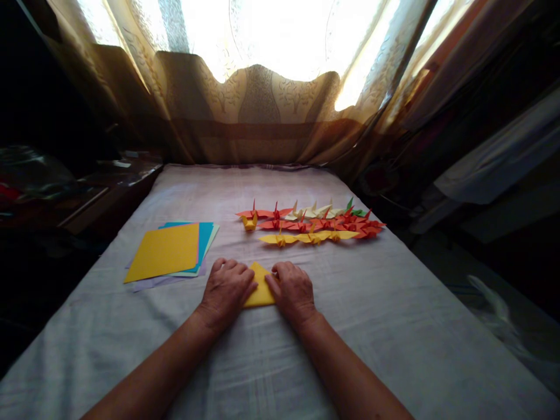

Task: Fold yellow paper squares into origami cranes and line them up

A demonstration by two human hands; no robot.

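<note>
A folded yellow paper lies on the white cloth in front of me, its point aimed away. My left hand presses flat on its left side. My right hand presses on its right side, fingertips at the fold. Both hands rest palm down, and they hide the paper's outer edges. A stack of square coloured sheets, yellow on top with blue and pale ones beneath, lies to the left of my left hand.
Rows of finished origami cranes in red, orange, yellow, cream and green lie beyond my hands. Patterned curtains hang at the far end. Dark furniture stands on the left, and cluttered floor lies on the right.
</note>
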